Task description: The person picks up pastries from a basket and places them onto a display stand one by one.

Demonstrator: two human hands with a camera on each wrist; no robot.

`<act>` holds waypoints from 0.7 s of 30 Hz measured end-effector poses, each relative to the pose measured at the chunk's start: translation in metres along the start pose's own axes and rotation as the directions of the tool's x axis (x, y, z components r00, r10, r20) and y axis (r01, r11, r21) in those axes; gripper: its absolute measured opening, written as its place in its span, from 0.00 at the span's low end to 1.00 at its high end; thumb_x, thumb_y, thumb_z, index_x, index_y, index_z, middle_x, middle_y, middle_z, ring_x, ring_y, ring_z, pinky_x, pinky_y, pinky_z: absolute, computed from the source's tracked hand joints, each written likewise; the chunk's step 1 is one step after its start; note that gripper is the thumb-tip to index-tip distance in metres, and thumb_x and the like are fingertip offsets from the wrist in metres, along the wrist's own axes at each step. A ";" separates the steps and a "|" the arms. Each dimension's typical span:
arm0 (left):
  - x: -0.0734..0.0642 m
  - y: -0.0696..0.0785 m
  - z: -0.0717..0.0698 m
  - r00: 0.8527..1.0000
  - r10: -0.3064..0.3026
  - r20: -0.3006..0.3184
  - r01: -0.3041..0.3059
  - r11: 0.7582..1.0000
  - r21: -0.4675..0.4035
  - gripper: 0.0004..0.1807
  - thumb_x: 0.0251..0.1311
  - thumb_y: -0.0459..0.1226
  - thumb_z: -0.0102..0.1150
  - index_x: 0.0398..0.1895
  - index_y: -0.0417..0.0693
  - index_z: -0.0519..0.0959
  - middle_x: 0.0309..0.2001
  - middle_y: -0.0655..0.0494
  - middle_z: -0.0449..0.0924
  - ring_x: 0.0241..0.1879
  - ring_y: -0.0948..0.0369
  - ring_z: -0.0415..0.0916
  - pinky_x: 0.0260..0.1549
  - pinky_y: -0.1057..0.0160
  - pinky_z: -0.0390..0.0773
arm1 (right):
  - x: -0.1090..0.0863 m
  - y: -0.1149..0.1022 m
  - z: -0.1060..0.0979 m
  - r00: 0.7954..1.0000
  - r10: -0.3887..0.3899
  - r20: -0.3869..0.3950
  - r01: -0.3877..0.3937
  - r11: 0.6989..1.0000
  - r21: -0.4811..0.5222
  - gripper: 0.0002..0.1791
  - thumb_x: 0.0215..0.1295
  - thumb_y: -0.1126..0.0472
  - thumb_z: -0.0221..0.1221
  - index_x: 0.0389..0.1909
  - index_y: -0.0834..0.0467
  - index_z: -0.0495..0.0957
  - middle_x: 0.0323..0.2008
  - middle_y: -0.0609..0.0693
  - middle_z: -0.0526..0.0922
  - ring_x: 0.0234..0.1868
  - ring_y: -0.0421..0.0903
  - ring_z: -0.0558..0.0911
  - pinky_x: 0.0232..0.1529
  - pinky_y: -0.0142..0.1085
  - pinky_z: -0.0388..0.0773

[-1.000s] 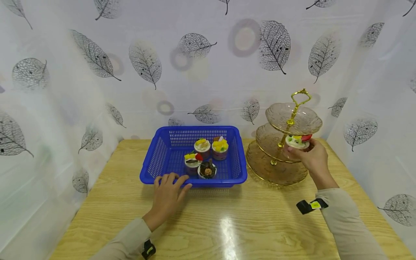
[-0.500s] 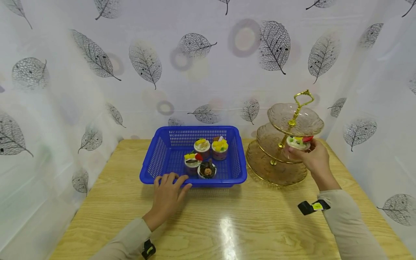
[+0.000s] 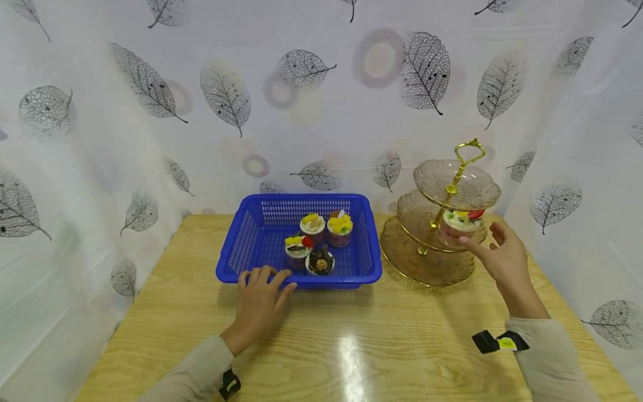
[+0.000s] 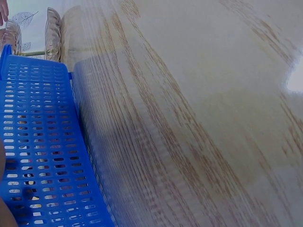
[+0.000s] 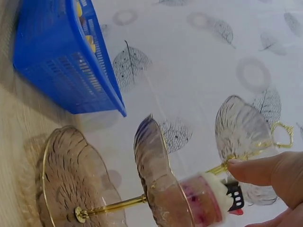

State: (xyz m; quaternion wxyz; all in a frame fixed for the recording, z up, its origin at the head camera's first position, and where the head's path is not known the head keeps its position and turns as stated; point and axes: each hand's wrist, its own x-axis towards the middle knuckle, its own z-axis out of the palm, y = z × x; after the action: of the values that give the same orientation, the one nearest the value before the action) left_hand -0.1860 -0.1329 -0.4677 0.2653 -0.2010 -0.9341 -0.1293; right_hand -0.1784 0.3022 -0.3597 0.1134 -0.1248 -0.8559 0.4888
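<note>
In the head view my left hand (image 3: 260, 304) grips the front rim of a blue plastic basket (image 3: 233, 245), fingers bent over the edge. Inside it are several dessert cups, among them a chocolate one (image 3: 320, 262) and a yellow-topped one (image 3: 340, 230). On the right stands a three-tier cake stand (image 3: 454, 181) of clear plates with a gold handle. A dessert cup (image 3: 458, 226) with white cream and red and green toppings sits upright on its middle plate. My right hand (image 3: 504, 262) is just right of that cup, thumb and fingers spread; contact is unclear.
The wooden table (image 3: 321, 346) carries the basket and stand side by side. The top plate (image 3: 484, 192) overhangs the middle tier. A leaf-printed curtain (image 3: 321, 111) hangs behind and along both sides.
My right hand has loosened from the dessert cup and drawn back to the right and toward me. The cup stays on the middle plate. My left hand has not moved.
</note>
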 end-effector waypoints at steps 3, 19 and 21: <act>0.000 0.000 0.000 1.000 0.000 0.001 0.000 1.000 -0.002 0.18 0.59 0.57 0.44 0.45 0.62 0.76 0.38 0.54 0.73 0.41 0.54 0.68 0.45 0.45 0.57 | -0.015 -0.003 -0.001 1.000 -0.004 0.022 0.004 1.000 -0.018 0.50 0.56 0.46 0.57 0.67 0.65 0.38 0.66 0.65 0.43 0.64 0.64 0.50 0.57 0.55 0.55; 0.001 0.000 -0.002 1.000 -0.003 0.013 0.003 1.000 0.006 0.18 0.59 0.56 0.45 0.45 0.61 0.76 0.37 0.54 0.74 0.42 0.54 0.68 0.45 0.45 0.57 | -0.048 -0.039 0.067 0.909 -0.264 0.323 0.264 0.963 0.045 0.42 0.53 0.53 0.62 0.65 0.61 0.52 0.62 0.62 0.58 0.62 0.60 0.58 0.56 0.53 0.60; 0.002 0.000 -0.002 1.000 -0.005 0.019 0.005 1.000 0.004 0.19 0.59 0.56 0.45 0.45 0.60 0.76 0.37 0.55 0.73 0.42 0.54 0.68 0.45 0.45 0.57 | -0.044 -0.043 0.083 0.889 -0.300 0.346 0.288 0.954 0.088 0.42 0.52 0.54 0.63 0.64 0.60 0.53 0.62 0.61 0.59 0.63 0.59 0.58 0.57 0.53 0.58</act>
State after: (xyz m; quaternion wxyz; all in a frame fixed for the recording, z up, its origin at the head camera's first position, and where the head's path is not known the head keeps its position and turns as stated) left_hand -0.1863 -0.1332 -0.4648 0.2567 -0.1994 -0.9373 -0.1261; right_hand -0.1678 0.2002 -0.3671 0.0314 0.0987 -0.8626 0.4952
